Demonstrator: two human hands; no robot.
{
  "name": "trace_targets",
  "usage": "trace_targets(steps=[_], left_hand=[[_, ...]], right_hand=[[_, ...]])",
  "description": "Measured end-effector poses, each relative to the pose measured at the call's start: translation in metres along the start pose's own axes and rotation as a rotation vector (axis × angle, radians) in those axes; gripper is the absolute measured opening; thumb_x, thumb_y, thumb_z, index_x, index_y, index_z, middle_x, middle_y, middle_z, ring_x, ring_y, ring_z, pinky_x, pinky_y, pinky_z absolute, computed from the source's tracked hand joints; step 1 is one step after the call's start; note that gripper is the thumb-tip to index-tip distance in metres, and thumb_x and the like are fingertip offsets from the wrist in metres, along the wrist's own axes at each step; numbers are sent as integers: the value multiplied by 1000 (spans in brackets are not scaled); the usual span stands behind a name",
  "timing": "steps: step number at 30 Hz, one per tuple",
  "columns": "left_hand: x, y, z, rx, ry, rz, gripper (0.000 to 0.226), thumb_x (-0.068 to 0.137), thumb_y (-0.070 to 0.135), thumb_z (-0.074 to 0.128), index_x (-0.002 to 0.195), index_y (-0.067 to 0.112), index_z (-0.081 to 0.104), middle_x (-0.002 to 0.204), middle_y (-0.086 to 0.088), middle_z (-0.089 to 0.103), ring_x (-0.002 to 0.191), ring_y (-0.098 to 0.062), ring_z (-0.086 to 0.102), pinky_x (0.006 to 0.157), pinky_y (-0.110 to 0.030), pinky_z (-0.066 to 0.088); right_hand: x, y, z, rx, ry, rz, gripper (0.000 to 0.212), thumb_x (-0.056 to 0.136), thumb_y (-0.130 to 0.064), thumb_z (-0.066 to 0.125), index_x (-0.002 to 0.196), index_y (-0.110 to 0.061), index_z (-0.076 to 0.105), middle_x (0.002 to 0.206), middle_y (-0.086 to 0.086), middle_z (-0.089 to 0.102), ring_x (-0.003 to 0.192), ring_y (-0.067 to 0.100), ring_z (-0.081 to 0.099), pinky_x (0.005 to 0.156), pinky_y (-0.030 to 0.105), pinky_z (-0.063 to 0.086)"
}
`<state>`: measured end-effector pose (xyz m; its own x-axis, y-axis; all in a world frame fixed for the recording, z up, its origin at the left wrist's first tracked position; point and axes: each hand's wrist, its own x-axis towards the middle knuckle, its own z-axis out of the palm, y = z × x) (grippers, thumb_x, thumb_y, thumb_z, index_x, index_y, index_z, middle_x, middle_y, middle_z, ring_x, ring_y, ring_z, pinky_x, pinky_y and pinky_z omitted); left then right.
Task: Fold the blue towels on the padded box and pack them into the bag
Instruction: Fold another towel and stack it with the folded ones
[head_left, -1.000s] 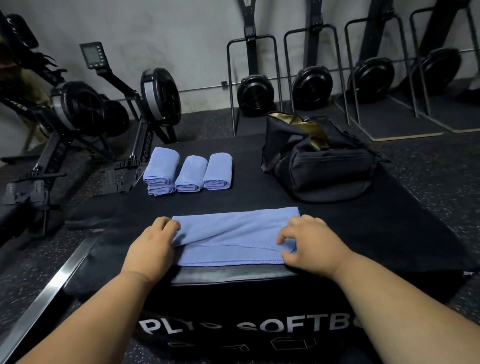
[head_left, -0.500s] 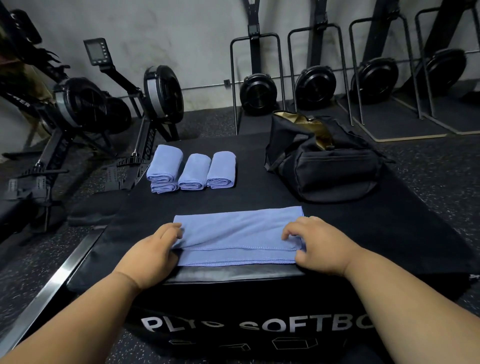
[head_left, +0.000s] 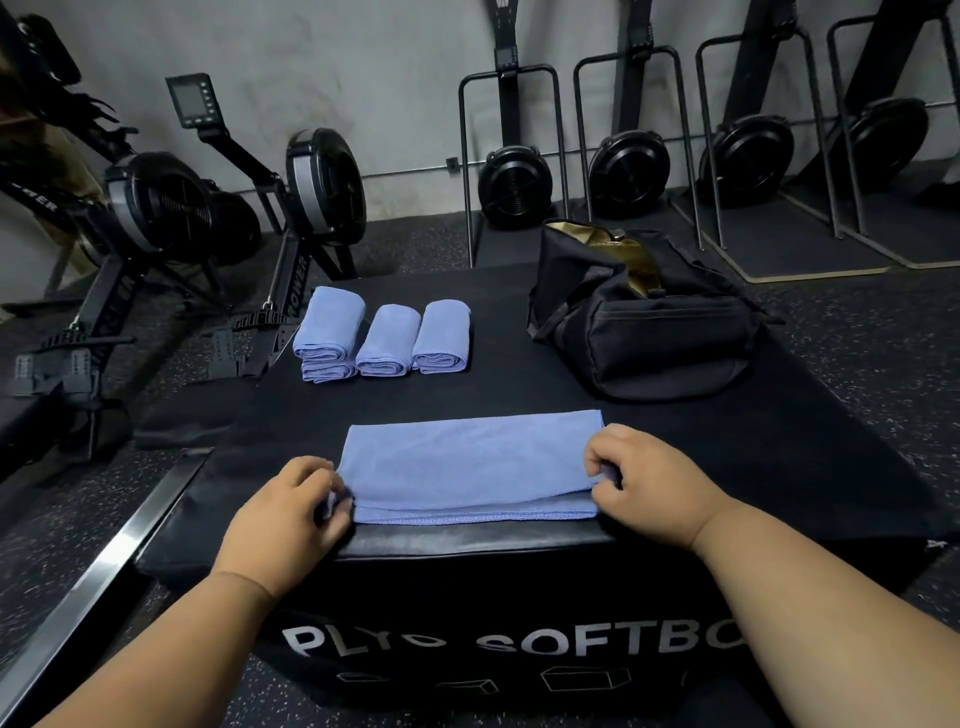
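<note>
Head view showed my left hand (head_left: 291, 512) and right hand (head_left: 641, 478), fingers curled, pinching the half-folded blue towel (head_left: 467, 465) at the padded box's (head_left: 467, 543) near edge; uneven pulls risked skewing layers.

towel (head_left: 470, 462): matt blue cloth | padded box (head_left: 467, 551): glossy leatherette edge | bag (head_left: 670, 338): matt fabric

Both forearms are bare to the frame's edge, left hand (head_left: 283, 512) and right hand (head_left: 647, 480) ungloved
</note>
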<state>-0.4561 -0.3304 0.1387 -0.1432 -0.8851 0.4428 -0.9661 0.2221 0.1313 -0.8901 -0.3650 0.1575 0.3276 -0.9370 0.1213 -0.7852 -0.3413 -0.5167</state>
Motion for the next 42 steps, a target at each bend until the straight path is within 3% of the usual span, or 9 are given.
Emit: trace_targets(steps=[4, 14, 18, 24, 28, 31, 35, 39, 42], left_hand=[[-1, 3, 1, 57, 23, 62, 28, 85, 49, 55, 82, 27, 73, 107, 8, 63, 76, -22, 65, 55, -31, 53], [-12, -8, 4, 27, -56, 49, 33, 96, 46, 46, 89, 22, 69, 107, 9, 62, 82, -21, 65, 74, -35, 56], [-17, -13, 4, 4, -65, 5, 37, 98, 47, 44, 89, 19, 68, 107, 7, 61, 83, -23, 64, 75, -32, 51], [-30, -11, -3, -14, -101, -61, 34, 99, 52, 42, 95, 25, 63, 119, 5, 60, 97, -25, 65, 86, -38, 53], [-24, 23, -5, 7, -107, -49, 47, 96, 54, 47, 124, 22, 68, 139, -2, 62, 123, -27, 61, 108, -40, 46], [-20, 56, 4, 42, -330, 60, 73, 99, 74, 26, 156, 33, 47, 167, 2, 37, 154, -26, 35, 129, -39, 20], [-31, 66, 13, 36, -460, -34, 96, 79, 89, -19, 163, 48, -2, 171, 16, -17, 160, -15, -18, 125, -34, -19], [-21, 93, 0, -10, -389, -80, 88, 86, 86, -2, 163, 44, -1, 170, 17, -14, 157, -12, -22, 126, -37, -21], [-7, 128, 9, -42, -402, -63, 86, 88, 78, 5, 163, 40, -11, 169, 14, -21, 159, -18, -24, 128, -43, -17]], right_hand=[[-4, -4, 4, -86, -92, -20, 31, 78, -31, 65, 107, -40, 58, 109, -21, 47, 99, 5, 44, 88, 22, 43], [-10, -6, 6, -57, -30, 6, 19, 73, -51, 56, 81, -34, 59, 98, -19, 52, 93, 3, 49, 84, 27, 49], [-8, -6, 14, -81, 129, 182, 15, 87, -47, 63, 86, -34, 56, 94, -13, 52, 92, 15, 52, 88, 35, 44], [0, -17, 24, -118, 207, 503, 44, 88, -72, 58, 101, -30, 64, 105, -5, 55, 107, 25, 53, 97, 41, 42], [8, -24, 28, -166, 242, 597, 62, 83, -78, 58, 111, -23, 66, 114, 2, 61, 112, 29, 56, 97, 43, 44], [13, -28, 28, -207, 235, 637, 70, 78, -79, 62, 117, -20, 63, 119, 4, 60, 115, 30, 55, 98, 43, 43], [16, -32, 23, -167, 143, 658, 50, 81, -70, 61, 103, -25, 69, 116, 3, 59, 113, 30, 54, 98, 41, 41], [16, -40, 22, 11, 159, 616, 29, 81, -45, 64, 73, -20, 52, 90, -2, 58, 90, 27, 55, 80, 37, 47], [19, -46, 19, 292, 222, 615, 31, 83, -32, 65, 75, -19, 38, 71, -3, 46, 65, 21, 43, 59, 36, 35]])
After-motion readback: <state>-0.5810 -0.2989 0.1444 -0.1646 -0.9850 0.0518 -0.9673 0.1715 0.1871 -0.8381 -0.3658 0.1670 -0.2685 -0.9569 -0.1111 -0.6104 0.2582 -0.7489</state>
